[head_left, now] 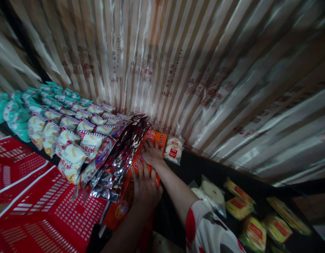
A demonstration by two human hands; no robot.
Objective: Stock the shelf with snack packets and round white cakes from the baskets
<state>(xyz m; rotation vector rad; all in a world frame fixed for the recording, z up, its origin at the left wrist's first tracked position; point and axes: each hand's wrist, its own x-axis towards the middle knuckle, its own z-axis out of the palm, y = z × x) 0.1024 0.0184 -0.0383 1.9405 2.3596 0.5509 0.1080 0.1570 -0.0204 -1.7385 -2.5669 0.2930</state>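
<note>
My right hand [153,153] lies on the orange packs [160,136], its fingers stretched out toward the back of the shelf. Closer to the front edge, my left hand [146,184] presses on the same orange row with fingers spread; the palm hides part of the wrapping. Directly left of both hands leans a tight row of shiny dark foil packs [112,181]. On the right, just past my right hand, a clear bag of white round pieces [174,149] with a red label touches the backing.
White snack bags [72,160] and teal bags [18,117] fill the shelf's left side. Red plastic baskets [46,211] stand below in front. Yellow packages [238,207] and a clear-wrapped pale disc [213,191] lie right. Pleated, printed sheeting [178,70] forms the back.
</note>
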